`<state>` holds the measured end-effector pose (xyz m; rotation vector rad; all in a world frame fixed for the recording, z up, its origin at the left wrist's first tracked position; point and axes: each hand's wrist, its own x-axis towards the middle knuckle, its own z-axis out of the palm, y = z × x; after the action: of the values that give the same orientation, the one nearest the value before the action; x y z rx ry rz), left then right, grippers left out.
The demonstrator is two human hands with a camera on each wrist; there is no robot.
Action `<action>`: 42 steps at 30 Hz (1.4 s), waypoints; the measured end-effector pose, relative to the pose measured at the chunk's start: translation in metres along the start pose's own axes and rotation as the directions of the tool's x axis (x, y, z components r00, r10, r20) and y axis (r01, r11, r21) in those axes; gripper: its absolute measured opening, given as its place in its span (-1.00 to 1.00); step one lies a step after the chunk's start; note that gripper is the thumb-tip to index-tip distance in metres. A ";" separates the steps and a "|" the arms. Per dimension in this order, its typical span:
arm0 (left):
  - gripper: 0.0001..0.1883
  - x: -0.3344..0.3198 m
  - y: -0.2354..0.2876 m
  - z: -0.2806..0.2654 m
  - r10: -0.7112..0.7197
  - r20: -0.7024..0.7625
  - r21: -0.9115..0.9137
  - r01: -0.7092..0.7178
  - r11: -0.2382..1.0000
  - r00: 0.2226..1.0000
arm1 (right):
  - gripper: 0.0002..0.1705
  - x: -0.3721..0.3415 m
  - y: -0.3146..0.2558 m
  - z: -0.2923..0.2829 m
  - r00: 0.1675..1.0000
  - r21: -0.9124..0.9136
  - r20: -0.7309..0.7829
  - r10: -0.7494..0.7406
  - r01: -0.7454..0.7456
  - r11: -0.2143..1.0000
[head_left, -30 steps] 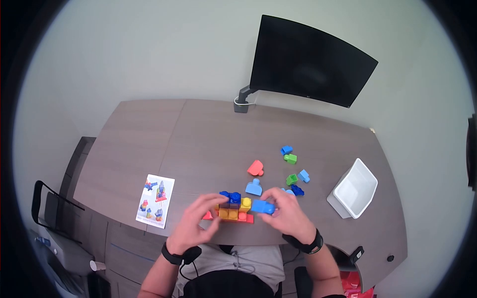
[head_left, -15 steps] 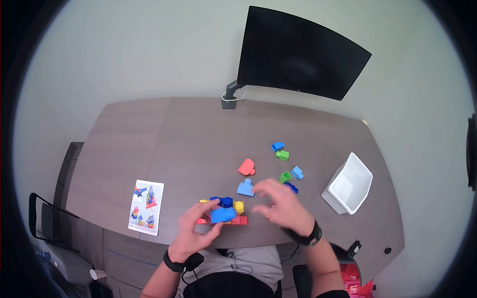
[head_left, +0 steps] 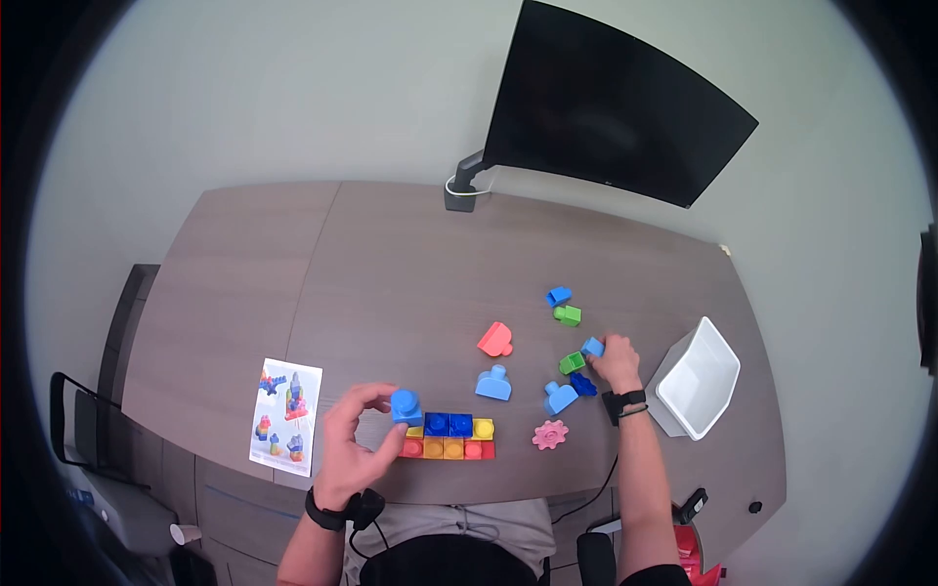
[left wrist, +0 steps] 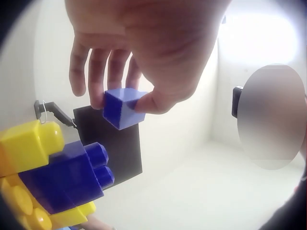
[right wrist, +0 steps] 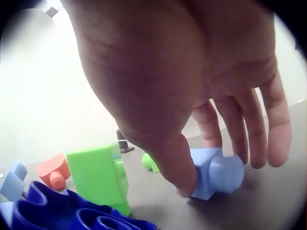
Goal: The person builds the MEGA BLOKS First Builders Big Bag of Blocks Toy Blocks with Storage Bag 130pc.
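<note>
Fingers (left wrist: 97,86) closed in pinch grips.
Left hand (head_left: 347,454) pinched a blue plastic block (head_left: 407,414) by its sides, likely keeping the stud (head_left: 405,398) clear; right hand (head_left: 618,366) pinched a light-blue plastic block (head_left: 592,347).

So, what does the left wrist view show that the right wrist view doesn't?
Only the left wrist view: the left hand pinching a blue block, the block stack with its yellow and dark blue pieces, and the black monitor.
Only the right wrist view: the light blue block pinched by the right hand, two green blocks, the dark blue scalloped piece and the coral piece.
Both: part of the monitor mount.
</note>
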<state>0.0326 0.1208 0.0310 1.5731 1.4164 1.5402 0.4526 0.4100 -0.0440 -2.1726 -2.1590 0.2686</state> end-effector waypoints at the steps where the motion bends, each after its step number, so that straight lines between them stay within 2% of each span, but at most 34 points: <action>1: -0.52 0.001 0.000 0.002 0.004 0.010 0.006 -0.004 1.000 1.000 | -0.45 -0.014 -0.013 -0.012 0.996 0.072 -0.071 -0.050 0.055 0.996; 2: -0.52 0.002 0.001 0.003 0.008 0.020 0.013 -0.009 1.000 1.000 | -0.46 -0.031 -0.028 -0.026 0.985 0.139 -0.144 -0.093 0.113 0.984; 4: -0.55 0.003 0.006 0.011 0.002 -0.011 0.005 -0.002 1.000 1.000 | -0.45 -0.071 -0.065 -0.060 0.938 0.309 -0.165 -0.306 0.344 0.887; 5: -0.56 0.004 0.009 0.013 0.000 -0.026 0.001 0.000 1.000 1.000 | -0.45 -0.092 -0.085 -0.075 0.879 0.363 -0.169 -0.446 0.477 0.801; 6: -0.56 0.004 0.010 0.015 -0.004 -0.017 0.011 0.004 1.000 1.000 | -0.47 -0.114 -0.105 -0.095 0.817 0.445 -0.107 -0.567 0.549 0.707; 7: -0.57 0.004 0.012 0.016 -0.010 -0.008 0.019 0.010 1.000 1.000 | -0.51 -0.135 -0.122 -0.108 0.738 0.492 -0.123 -0.663 0.626 0.605; 8: -0.57 0.002 0.012 0.018 -0.019 0.002 0.027 0.019 0.999 1.000 | -0.54 -0.149 -0.135 -0.114 0.648 0.534 -0.143 -0.748 0.687 0.493; 11: -0.55 -0.007 0.012 0.023 -0.027 0.021 0.033 0.026 0.999 0.999 | -0.57 -0.173 -0.155 -0.103 0.579 0.586 -0.117 -0.807 0.696 0.415; 14: -0.57 -0.007 0.011 0.026 0.034 0.077 0.202 -0.049 0.978 0.996 | -0.55 -0.183 -0.173 -0.080 0.581 0.539 -0.136 -0.803 0.723 0.432; 17: -0.59 -0.009 0.004 0.032 -0.040 0.037 0.145 0.034 0.989 0.999 | -0.52 -0.185 -0.183 -0.055 0.605 0.546 -0.098 -0.790 0.696 0.466; 20: -0.58 -0.004 0.005 0.025 -0.054 0.086 0.142 0.041 0.989 0.995 | -0.45 -0.188 -0.180 -0.051 0.647 0.591 -0.072 -0.759 0.641 0.490; 23: -0.57 -0.003 0.005 0.024 -0.066 0.102 0.170 0.048 0.984 0.993 | -0.36 -0.189 -0.162 -0.052 0.652 0.478 -0.142 -0.745 0.704 0.526; 26: -0.56 -0.002 0.001 0.023 -0.066 0.106 0.181 0.046 0.982 0.992 | -0.26 -0.163 -0.123 -0.052 0.805 0.478 -0.145 -0.576 0.567 0.671; 28: -0.56 -0.004 -0.005 0.026 -0.081 0.108 0.160 0.063 0.985 0.991 | -0.17 -0.127 -0.081 -0.021 0.951 0.312 -0.078 -0.299 0.308 0.899; 31: -0.56 -0.004 -0.006 0.027 -0.081 0.117 0.148 0.064 0.987 0.990 | -0.11 -0.126 -0.055 0.013 0.928 -0.125 -0.129 -0.351 0.336 0.934; 34: -0.57 -0.004 -0.007 0.027 -0.078 0.116 0.142 0.061 0.988 0.990 | -0.20 -0.123 -0.040 0.037 0.915 -0.047 -0.101 -0.392 0.389 0.920; 37: -0.58 -0.007 -0.008 0.027 -0.078 0.104 0.145 0.062 0.988 0.991 | -0.32 -0.111 -0.036 0.032 0.901 0.377 -0.212 -0.379 0.433 0.819; 38: -0.58 -0.007 -0.008 0.027 -0.075 0.103 0.148 0.060 0.987 0.992 | -0.39 -0.115 -0.048 0.013 0.960 0.583 -0.035 -0.277 0.245 0.775; 40: -0.58 -0.006 -0.007 0.028 -0.073 0.104 0.147 0.057 0.987 0.992 | -0.40 -0.113 -0.055 0.009 0.939 0.790 -0.082 -0.335 0.266 0.552; 42: -0.58 -0.006 -0.006 0.028 -0.070 0.108 0.146 0.054 0.988 0.992 | -0.39 -0.116 -0.066 0.002 0.911 0.904 -0.130 -0.392 0.272 0.331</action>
<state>0.0576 0.1261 0.0171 1.6550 1.5261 1.3178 0.3878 0.2953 -0.0259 -1.0395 -1.7036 1.2295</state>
